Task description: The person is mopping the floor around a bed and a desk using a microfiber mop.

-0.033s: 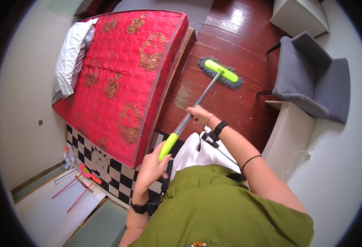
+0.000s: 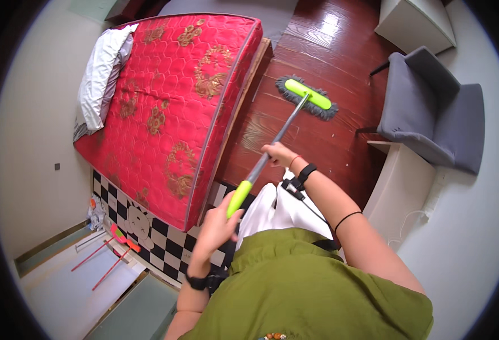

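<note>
Over red-brown floor [image 2: 331, 141], left hand [image 2: 215, 228], right hand [image 2: 279, 154] gripping mop [image 2: 288, 122]; checkered mat [image 2: 157, 242] bears small lettering, unreadable.

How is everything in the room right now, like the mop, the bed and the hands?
Left hand: holding the green mop grip
Right hand: closed around the grey pole
Mop head: flat on the red-brown floor
Mattress: resting on a wooden base
White pillow: lying on the mattress's left end
Grey chair: upright
Red-handled tools: side by side; leaning or lying, can't tell
</note>
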{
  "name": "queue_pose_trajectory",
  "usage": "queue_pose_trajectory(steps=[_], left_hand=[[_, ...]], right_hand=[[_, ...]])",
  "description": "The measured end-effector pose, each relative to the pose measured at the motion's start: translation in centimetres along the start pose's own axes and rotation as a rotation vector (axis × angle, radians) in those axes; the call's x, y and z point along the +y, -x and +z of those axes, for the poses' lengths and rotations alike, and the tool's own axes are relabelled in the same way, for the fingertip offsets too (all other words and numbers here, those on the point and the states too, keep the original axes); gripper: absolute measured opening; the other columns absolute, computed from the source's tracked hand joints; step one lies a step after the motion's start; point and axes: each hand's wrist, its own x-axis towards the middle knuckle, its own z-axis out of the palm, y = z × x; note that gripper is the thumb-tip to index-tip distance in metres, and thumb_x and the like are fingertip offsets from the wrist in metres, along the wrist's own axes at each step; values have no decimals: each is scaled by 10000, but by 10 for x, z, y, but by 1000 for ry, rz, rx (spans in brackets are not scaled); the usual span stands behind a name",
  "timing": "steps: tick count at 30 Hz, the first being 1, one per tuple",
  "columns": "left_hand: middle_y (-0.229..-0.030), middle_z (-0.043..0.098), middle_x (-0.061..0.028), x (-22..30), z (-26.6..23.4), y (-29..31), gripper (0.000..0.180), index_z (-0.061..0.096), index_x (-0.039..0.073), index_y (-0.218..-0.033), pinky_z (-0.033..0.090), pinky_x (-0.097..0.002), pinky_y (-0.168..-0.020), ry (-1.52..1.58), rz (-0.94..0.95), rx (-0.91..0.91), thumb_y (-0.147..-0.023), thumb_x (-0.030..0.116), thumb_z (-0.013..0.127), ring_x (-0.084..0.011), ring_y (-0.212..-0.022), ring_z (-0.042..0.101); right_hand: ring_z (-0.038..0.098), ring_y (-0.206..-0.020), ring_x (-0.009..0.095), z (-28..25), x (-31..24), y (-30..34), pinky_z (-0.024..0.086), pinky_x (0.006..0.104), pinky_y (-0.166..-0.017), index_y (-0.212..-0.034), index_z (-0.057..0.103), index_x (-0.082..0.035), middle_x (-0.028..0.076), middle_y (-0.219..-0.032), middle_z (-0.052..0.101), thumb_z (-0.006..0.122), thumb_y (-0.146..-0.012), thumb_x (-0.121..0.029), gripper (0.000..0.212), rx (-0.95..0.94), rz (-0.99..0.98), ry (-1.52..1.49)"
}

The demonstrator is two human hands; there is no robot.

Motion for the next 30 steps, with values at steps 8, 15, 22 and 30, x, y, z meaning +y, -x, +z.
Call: queue_pose_trajectory(steps=[8, 15, 22, 30], left_hand=[[-714, 612, -211, 3, 54, -66, 434, 344, 37, -1237, 504, -363, -497, -61, -30, -54, -857, 138, 529, -272, -472, 612], [-622, 600, -129, -24, -16, 40, 374, 451, 84, -1192, 485, -308, -472, -41, -272, 28, -853, 190, 568, -197, -462, 613], [-571, 600, -113, -27, -17, 170, 514, 521, -18, -1067, 475, -275, -420, -131, -562, 107, -750, 345, 699, -178, -430, 602], [-556, 586, -106, -91, 30, 194, 348, 484, 12, -872, 468, -298, -403, -94, -565, 139, -756, 261, 698, -195, -418, 593]], right_hand=[[533, -505, 191, -61, -14, -54, 534, 405, -525, -811, 534, 11, 94, -658, 534, 429, -847, -271, 303, 272, 108, 306], [622, -900, 350, 41, -14, 0, 522, 440, -723, -1339, 336, -24, 277, -1011, 589, 391, -839, -587, 755, -398, 336, 619], [635, -804, 285, 139, 67, 51, 512, 397, -728, -1300, 368, 39, 239, -885, 637, 351, -782, -731, 929, -822, 439, 649], [608, -845, 378, 138, 105, 49, 489, 455, -709, -1144, 406, -39, 240, -919, 600, 575, -775, -181, 430, -415, -273, 1453]])
